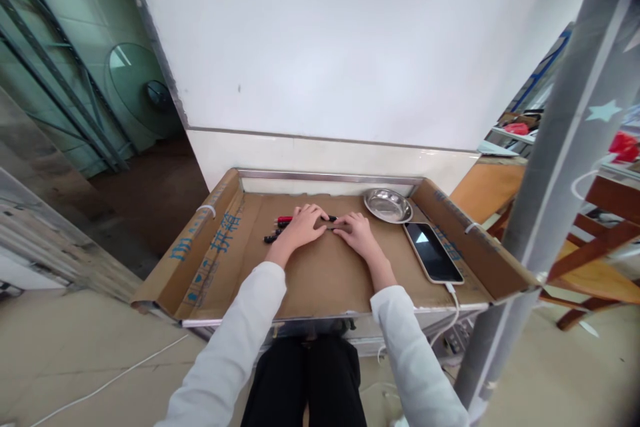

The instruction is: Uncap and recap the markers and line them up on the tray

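My left hand is over several pens or pen-like sticks on the cardboard, its fingers curled and thumb toward the middle. A red stick and a black stick poke out on its left side. My right hand is closed in a pinch, facing the left. Between the two hands runs a small slim dark piece, whose ends are at both sets of fingertips. Its kind is too small to make out, and the fingers hide most of it.
The cardboard-lined table has raised flaps at both sides. At its back right stands a shiny metal bowl. A phone with a white cable lies near the right flap. A grey pole rises beside the table.
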A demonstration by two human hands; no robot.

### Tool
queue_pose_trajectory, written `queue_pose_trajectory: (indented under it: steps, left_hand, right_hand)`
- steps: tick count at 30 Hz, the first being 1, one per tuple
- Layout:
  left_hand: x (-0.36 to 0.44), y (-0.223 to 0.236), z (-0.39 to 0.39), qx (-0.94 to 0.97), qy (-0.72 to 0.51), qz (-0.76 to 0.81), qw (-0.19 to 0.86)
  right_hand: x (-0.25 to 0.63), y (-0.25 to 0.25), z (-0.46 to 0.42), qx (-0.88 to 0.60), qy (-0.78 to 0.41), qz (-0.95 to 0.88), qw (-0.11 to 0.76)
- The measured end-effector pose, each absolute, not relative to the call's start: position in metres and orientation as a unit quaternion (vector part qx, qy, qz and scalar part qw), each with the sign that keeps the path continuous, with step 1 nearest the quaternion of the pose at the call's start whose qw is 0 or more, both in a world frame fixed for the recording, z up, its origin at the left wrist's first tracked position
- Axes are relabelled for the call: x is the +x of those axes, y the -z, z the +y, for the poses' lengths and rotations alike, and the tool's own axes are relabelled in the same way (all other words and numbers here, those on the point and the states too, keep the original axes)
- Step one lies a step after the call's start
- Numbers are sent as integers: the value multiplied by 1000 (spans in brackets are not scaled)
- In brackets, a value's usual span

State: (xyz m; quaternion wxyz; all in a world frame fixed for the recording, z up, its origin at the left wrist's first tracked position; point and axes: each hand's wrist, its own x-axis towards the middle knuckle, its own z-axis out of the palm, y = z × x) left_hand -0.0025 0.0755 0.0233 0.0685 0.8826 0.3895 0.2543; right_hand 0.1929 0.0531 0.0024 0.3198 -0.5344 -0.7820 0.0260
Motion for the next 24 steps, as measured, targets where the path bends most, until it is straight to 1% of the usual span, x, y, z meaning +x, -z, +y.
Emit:
queue_pose_trajectory:
  steps: [4, 10, 15, 20, 24]
  left_hand:
    - [2, -22, 78, 889, -233, 393, 37]
    - [7, -22, 82, 877, -242, 416, -1]
    - [10, -21, 87, 876, -231, 423, -9]
    - [9, -21, 87, 857, -222, 464, -39]
    - [5, -25, 79, 849, -235, 472, -41]
  right_hand:
    - [201, -1, 51, -569, -9, -770, 289]
    - [204, 5, 56, -604, 16, -722, 337]
    - [197, 9, 61, -575, -29, -731, 366]
    - [186, -1, 56, -581, -4, -747, 322]
    - [180, -6, 52, -601, 23, -740, 301]
